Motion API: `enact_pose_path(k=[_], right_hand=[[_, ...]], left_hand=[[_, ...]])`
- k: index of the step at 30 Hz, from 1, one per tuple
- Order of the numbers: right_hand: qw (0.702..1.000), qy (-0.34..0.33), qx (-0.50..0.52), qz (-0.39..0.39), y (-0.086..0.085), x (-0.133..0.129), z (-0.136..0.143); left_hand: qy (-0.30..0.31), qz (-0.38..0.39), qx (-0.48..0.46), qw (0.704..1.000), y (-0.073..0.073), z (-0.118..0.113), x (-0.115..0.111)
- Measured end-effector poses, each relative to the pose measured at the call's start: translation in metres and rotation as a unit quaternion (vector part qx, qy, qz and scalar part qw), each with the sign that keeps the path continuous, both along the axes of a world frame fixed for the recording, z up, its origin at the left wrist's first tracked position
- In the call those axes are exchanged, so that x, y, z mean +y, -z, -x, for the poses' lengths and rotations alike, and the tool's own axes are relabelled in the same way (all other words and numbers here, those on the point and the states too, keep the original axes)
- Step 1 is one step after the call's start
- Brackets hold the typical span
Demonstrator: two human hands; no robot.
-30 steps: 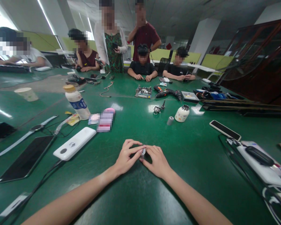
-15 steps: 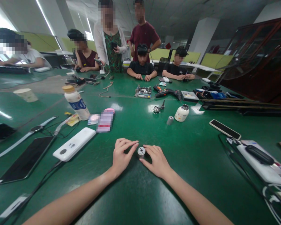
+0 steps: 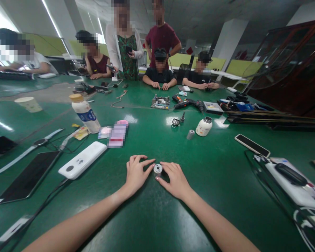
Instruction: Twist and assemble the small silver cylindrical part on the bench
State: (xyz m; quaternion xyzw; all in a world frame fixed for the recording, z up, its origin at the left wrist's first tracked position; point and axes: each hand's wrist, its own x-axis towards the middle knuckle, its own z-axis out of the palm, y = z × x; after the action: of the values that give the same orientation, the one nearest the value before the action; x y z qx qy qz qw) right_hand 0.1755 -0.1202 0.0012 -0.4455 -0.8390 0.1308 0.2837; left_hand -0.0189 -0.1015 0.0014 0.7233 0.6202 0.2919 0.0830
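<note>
A small silver metal cylinder (image 3: 158, 170) stands upright on the green table in front of me. Its pale round top has small dark holes. My right hand (image 3: 175, 178) grips it from the right, thumb at the near side and fingers at the far side. On its left is my left hand (image 3: 137, 175), thumb and index fingertips nearly together right beside the cylinder's top edge. Whatever sits between those two tips is too small to make out. Farther off, a second silver cylinder (image 3: 190, 134) stands beside a cream-coloured round jar (image 3: 204, 126) with a face drawn on it.
To the left lie a white power bank (image 3: 84, 159), a black tablet (image 3: 28, 178), a watch (image 3: 31, 150) and a capped bottle (image 3: 85, 113). Ahead are a circuit board (image 3: 160, 102) and power drills (image 3: 187, 103). A phone (image 3: 252, 145) and cables lie right. Several people are across the table.
My left thumb and index fingertips have come closer to the cylinder's top edge. The right hand keeps its grip on the cylinder. The view has shifted slightly.
</note>
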Motion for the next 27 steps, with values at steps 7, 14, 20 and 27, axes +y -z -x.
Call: enact_pose_path(k=[7, 14, 20, 27], right_hand=[[1.0, 0.0, -0.005, -0.009, -0.001, 0.0, 0.0], [1.0, -0.001, 0.001, -0.008, -0.001, 0.0, 0.0], [1.0, -0.002, 0.004, -0.009, 0.0, 0.0, 0.0], [1.0, -0.002, 0.006, -0.009, 0.0, 0.0, 0.0]], left_hand=[[0.048, -0.117, -0.101, 0.987, -0.009, -0.001, -0.004], [0.148, -0.167, -0.147, 0.964, -0.015, -0.002, -0.009], [0.182, -0.161, -0.13, 0.961, -0.015, -0.003, -0.009], [0.199, -0.139, -0.127, 0.962, -0.016, -0.003, -0.009]])
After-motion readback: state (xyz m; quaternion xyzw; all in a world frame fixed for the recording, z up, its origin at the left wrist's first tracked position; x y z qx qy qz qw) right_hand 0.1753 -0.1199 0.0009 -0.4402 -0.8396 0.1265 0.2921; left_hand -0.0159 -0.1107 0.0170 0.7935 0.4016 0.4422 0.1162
